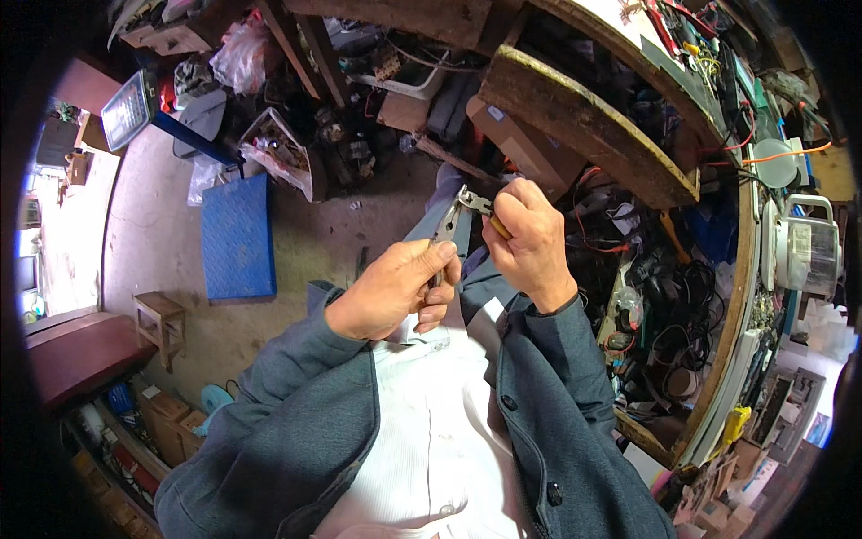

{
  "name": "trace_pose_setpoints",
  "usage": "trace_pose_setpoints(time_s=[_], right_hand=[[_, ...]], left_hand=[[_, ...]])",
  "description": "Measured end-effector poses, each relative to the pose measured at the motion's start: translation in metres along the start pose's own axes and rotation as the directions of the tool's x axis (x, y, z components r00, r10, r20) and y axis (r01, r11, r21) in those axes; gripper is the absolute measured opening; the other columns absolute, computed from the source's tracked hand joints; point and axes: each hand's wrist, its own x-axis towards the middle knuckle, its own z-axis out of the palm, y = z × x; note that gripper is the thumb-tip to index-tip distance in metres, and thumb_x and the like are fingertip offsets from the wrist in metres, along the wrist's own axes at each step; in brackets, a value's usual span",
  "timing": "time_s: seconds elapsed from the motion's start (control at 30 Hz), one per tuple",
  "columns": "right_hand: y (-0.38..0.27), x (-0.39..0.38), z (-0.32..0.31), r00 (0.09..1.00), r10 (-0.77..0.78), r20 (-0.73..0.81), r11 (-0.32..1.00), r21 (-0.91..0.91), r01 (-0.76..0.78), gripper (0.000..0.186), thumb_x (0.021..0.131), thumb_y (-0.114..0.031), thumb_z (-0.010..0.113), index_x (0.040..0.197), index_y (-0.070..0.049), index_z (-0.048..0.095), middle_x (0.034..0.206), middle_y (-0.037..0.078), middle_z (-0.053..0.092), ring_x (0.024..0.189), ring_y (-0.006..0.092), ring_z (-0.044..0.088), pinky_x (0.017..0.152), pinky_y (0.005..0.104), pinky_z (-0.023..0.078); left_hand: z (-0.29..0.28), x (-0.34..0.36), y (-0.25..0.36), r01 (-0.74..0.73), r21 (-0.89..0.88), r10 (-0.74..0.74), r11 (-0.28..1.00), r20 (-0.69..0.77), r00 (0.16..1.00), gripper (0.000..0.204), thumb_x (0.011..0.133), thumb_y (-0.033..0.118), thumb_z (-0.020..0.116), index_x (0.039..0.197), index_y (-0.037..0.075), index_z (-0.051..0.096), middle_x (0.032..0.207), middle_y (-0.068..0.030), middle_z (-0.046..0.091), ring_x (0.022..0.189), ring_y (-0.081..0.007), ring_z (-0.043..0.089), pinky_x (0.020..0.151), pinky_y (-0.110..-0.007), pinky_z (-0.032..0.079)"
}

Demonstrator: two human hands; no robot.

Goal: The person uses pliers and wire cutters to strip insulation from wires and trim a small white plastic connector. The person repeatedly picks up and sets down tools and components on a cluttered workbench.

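My left hand is closed around a pair of silver pliers, whose jaws point up and away from me. In my right hand is a second pair of pliers with a yellow handle, its metal head aimed to the left. The two tool heads meet in front of my chest, touching or nearly so. A small metal bit seems to sit at their tips, too small to make out. Both hands are raised above my lap, and their fingers hide most of the handles.
Right of me stands a cluttered wooden workbench with tangled cables beneath. A blue platform scale is on the floor at left, near a small wooden stool. An open box of scraps lies beyond.
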Motion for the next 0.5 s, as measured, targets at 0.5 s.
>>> trace_pose_setpoints(time_s=[0.5], right_hand=[[-0.004, -0.001, -0.010, 0.991, 0.095, 0.092, 0.989, 0.104, -0.105, 0.024, 0.067, 0.003, 0.066, 0.070, 0.000, 0.043, 0.069, 0.013, 0.042, 0.059, 0.0296, 0.045, 0.054, 0.0380, 0.037]], left_hand=[[0.007, -0.008, 0.011, 0.107, 0.079, -0.106, 0.991, -0.009, 0.994, 0.042, 0.110, 0.041, 0.042, 0.082, 0.010, 0.039, 0.061, -0.0001, 0.040, 0.046, -0.0111, 0.041, 0.042, -0.028, 0.040]])
